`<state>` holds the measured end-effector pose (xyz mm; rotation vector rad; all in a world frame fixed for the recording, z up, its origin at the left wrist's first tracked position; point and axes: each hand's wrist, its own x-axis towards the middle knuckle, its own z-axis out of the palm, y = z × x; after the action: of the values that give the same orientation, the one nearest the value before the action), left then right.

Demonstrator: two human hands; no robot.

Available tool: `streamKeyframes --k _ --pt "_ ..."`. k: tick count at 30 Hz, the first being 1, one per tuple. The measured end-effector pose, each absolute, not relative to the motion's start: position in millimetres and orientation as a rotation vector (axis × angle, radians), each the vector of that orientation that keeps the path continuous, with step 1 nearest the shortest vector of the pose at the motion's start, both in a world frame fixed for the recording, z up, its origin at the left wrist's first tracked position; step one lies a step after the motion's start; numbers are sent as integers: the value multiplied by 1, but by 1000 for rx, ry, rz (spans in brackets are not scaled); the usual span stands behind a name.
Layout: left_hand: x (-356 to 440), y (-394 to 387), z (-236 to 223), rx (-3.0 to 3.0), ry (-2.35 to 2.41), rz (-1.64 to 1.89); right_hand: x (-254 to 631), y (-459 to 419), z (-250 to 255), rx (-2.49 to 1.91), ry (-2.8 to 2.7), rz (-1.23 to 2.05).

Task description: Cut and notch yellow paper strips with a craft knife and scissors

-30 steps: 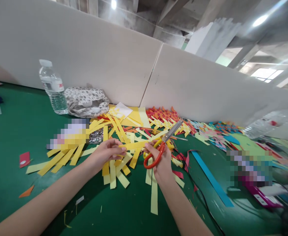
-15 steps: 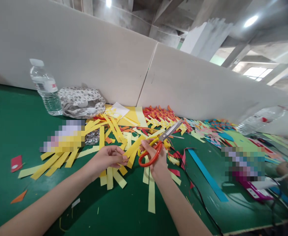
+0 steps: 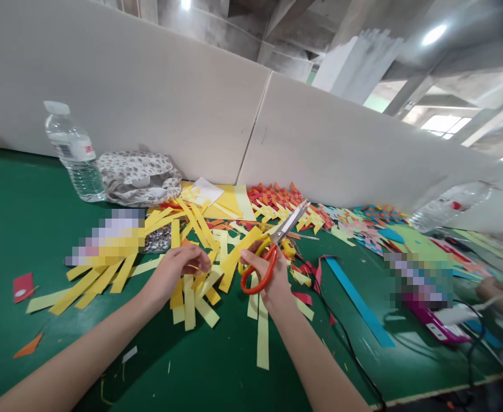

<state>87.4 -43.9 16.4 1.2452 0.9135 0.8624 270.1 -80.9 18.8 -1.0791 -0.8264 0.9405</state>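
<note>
My right hand (image 3: 272, 274) is closed around the orange and yellow handles of a pair of scissors (image 3: 289, 224), whose blades point away up to the right and look nearly together. A bright yellow paper strip (image 3: 236, 260) runs beside my right thumb; whether the thumb pinches it, I cannot tell. My left hand (image 3: 186, 264) hovers at the pile with loosely curved fingers apart and nothing visible between them. Just beyond its fingertips a pale yellow strip (image 3: 210, 281) lies at a slant. More pale strips (image 3: 190, 306) fan out below that hand.
A water bottle (image 3: 77, 157) and a patterned cloth bag (image 3: 142, 177) stand by the partition (image 3: 182, 103). Yellow strips (image 3: 105, 280) spread at left. Woven red-orange paper pieces (image 3: 272, 197) lie behind. A blue strip (image 3: 358, 300), black cable (image 3: 349, 337) and another person's hand (image 3: 495, 292) are at right.
My left hand has come away from the yellow strip and shifted slightly left, its fingers loosening. The scissors stay in my right hand, tilted a little more upright.
</note>
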Motion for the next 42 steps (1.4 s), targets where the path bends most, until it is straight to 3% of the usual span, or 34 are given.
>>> streamKeyframes --k 8,42 --pt "95 -50 12 1271 844 623 259 -86 24 -1169 -1002 1058" --pt "97 -53 10 1235 838 585 255 -86 21 -1125 -981 1079"
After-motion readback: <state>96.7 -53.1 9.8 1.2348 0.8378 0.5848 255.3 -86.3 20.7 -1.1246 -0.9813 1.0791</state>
